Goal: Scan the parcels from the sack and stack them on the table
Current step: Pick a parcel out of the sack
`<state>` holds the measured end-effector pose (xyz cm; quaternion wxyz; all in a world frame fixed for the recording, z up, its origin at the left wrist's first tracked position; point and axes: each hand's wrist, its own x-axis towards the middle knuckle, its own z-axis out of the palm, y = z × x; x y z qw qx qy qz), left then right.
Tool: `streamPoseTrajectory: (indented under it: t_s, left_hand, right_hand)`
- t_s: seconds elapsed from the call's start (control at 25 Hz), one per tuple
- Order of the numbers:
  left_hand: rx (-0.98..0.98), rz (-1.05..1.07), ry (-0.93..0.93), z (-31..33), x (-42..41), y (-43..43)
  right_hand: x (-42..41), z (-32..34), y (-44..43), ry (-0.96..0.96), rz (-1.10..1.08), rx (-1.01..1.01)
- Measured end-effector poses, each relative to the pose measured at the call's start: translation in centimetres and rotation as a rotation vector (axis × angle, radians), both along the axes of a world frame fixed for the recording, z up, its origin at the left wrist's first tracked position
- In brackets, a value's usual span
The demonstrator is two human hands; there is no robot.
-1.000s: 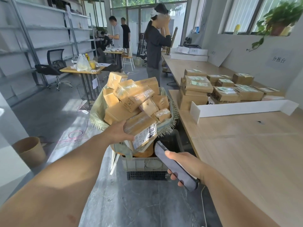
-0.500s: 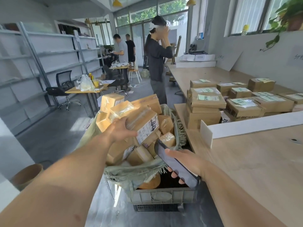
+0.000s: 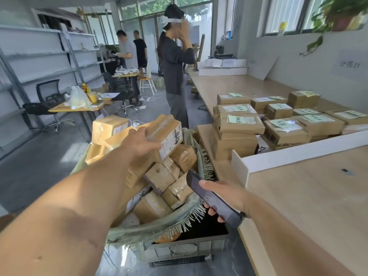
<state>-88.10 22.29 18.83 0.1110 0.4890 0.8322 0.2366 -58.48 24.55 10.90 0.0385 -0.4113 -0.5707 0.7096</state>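
Pale metal shelving [image 3: 39, 56] stands at 10 o'clock, with a black office chair [image 3: 47, 90] and a small wooden desk [image 3: 58, 109] before it. Daylight comes through glass doors [image 3: 151, 32] at 12 and windows [image 3: 288, 14] at 1. A potted plant [image 3: 336, 16] trails from the sill at 2. The grey floor [image 3: 35, 166] shines, and the long counter [image 3: 229, 82] hugs the pale wall [image 3: 294, 62].

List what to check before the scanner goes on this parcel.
1. Grip of the left hand on the parcel: fingers curled over its top, lifted above the sack. Ok.
2. The right hand holds the scanner: ok.
3. The label sits on the parcel's near face, uncovered by fingers: ok.
4. Scanner aimed at the label: cannot tell.
5. Label legible: blurred, cannot tell.
6. The stacked parcels on the table lie flat: ok.
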Motion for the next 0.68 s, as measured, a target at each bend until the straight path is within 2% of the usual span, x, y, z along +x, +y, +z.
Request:
streamPoseTrajectory:
  t_s: [0.08,0.2,0.36,0.52,0.68]
  left_hand:
    - [0.012,-0.004,-0.019,0.8,-1.6,0.0]
    - [0.052,0.031,0.012,2.4,-4.3,-2.0]
    - [0.049,0.225,0.044,3.7,-10.3,-8.4]
    - [-0.051,0.443,0.030,2.9,-15.4,-15.2]
    - [-0.155,0.445,-0.012,0.1,-17.7,-17.7]
  right_hand:
    - [-1.3,0.2,0.5,-0.021,0.001,0.031]
    - [-4.4,1.9,0.0,-0.056,0.059,0.216]
    - [-10.9,3.7,-1.9,-0.012,0.195,0.220]
    - [-16.0,4.1,-4.8,-0.026,0.296,0.211]
    - [-19.0,2.7,-5.9,0.002,0.347,0.190]
